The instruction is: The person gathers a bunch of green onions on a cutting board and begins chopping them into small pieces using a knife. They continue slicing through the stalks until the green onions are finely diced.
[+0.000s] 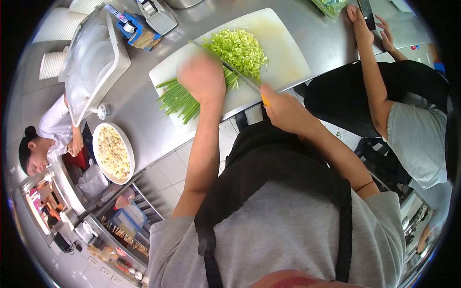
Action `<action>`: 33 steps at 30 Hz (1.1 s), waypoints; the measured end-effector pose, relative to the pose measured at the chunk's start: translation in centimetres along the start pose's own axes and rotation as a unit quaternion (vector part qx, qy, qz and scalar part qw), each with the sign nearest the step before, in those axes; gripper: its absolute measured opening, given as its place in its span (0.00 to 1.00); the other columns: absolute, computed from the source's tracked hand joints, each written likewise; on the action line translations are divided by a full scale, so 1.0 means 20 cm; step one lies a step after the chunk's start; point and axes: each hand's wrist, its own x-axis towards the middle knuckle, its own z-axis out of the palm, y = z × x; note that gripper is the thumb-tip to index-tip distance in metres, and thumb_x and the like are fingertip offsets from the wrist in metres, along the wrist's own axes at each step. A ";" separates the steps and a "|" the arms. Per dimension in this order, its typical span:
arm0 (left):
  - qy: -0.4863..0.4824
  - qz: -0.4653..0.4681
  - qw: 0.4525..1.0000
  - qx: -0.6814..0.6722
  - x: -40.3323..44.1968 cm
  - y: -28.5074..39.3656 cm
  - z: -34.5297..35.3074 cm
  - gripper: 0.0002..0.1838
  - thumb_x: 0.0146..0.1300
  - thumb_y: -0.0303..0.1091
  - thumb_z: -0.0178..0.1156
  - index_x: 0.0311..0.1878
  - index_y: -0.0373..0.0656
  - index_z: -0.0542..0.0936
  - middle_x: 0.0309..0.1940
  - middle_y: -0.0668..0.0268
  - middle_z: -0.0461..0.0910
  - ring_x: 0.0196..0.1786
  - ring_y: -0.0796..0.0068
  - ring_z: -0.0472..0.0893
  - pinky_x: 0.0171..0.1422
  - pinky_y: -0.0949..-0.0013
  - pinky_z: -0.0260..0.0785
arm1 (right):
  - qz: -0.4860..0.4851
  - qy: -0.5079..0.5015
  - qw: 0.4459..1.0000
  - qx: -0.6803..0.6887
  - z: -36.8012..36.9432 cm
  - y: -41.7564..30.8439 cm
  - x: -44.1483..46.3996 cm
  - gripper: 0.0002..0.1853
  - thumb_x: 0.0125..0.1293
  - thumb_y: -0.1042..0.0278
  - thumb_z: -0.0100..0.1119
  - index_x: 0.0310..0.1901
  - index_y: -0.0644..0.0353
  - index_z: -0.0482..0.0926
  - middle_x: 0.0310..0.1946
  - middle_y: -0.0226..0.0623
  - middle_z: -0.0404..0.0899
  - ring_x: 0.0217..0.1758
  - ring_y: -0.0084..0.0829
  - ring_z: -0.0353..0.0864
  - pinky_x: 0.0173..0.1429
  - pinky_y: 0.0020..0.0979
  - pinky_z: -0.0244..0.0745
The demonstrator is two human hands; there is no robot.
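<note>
My left hand (201, 79) presses down on a bundle of long green stalks (180, 100), its fingers bent and blurred. The stalks lie on a white cutting board (283, 45). In my right hand (283, 110) is the yellow handle of a knife (242, 77). The blade runs from that hand up past the left hand's fingers, between the whole stalks and a heap of chopped green pieces (237, 48). Part of the blade is hidden near the left hand.
A white crate (117, 62) stands on the left, above an oval bowl of pale chopped food (114, 152). A blue tape dispenser (137, 33) is beyond the board. A co-worker (408, 110) stands at right, another person (53, 129) at left.
</note>
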 end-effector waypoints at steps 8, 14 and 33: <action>-0.015 -0.020 0.999 -0.039 0.04 -0.01 -0.05 0.12 0.63 0.40 0.52 0.38 0.42 0.79 0.38 0.57 0.79 0.44 0.56 0.75 0.51 0.50 0.59 | -0.001 0.002 0.999 0.032 -0.01 -0.02 -0.02 0.11 0.60 0.74 0.43 0.45 0.62 0.64 0.31 0.58 0.77 0.40 0.62 0.75 0.43 0.59 0.65; -0.340 0.017 0.934 -0.105 0.13 -0.12 -0.28 0.56 0.49 0.67 0.59 0.70 0.34 0.54 0.67 0.48 0.60 0.70 0.49 0.58 0.69 0.32 0.37 | -0.001 0.005 0.999 0.033 -0.01 -0.03 -0.02 0.12 0.59 0.75 0.44 0.46 0.60 0.64 0.31 0.59 0.78 0.40 0.63 0.76 0.44 0.59 0.67; -0.215 0.110 0.969 0.048 0.02 -0.14 -0.17 0.52 0.43 0.57 0.63 0.69 0.37 0.57 0.62 0.55 0.65 0.65 0.56 0.62 0.66 0.29 0.43 | -0.007 0.031 0.999 -0.024 -0.02 0.00 -0.06 0.16 0.60 0.72 0.43 0.50 0.63 0.65 0.32 0.57 0.79 0.40 0.62 0.77 0.46 0.58 0.69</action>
